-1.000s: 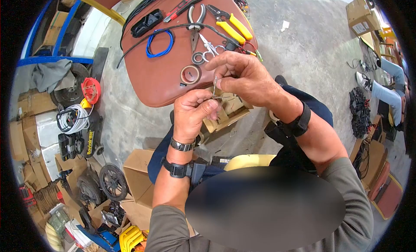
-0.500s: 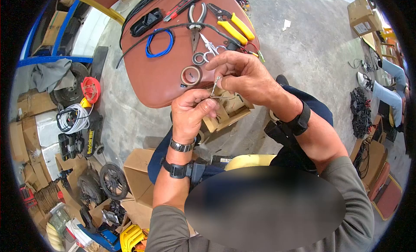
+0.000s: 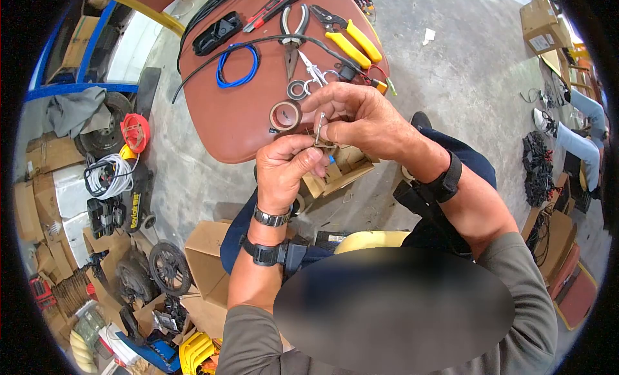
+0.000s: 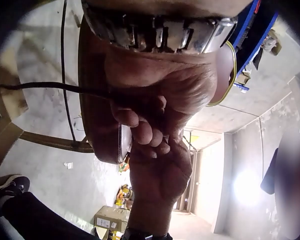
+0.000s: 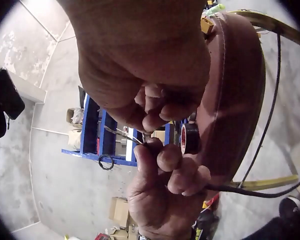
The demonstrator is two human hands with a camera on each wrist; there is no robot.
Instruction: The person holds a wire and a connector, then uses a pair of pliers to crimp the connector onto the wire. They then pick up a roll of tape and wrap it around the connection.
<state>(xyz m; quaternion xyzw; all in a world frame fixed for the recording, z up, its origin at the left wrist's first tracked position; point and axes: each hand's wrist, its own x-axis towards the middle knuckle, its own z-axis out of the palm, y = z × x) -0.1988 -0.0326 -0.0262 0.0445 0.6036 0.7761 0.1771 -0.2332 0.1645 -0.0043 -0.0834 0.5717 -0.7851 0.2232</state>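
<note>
Floor (image 3: pixel 451 72) of concrete under tool-strewn brown seat (image 3: pixel 219 127); left hand (image 3: pixel 284 172) and right hand (image 3: pixel 364 117), grips tight on thin wire (image 3: pixel 318 125).

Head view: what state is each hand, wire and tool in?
left hand, curled round black cable.
right hand, pinching thin wire.
thin wire, roughly upright between both hands.
tape roll, flat on brown seat.
blue cable, coiled, unheld.
yellow-handled cutters, lying unheld on seat.
</note>
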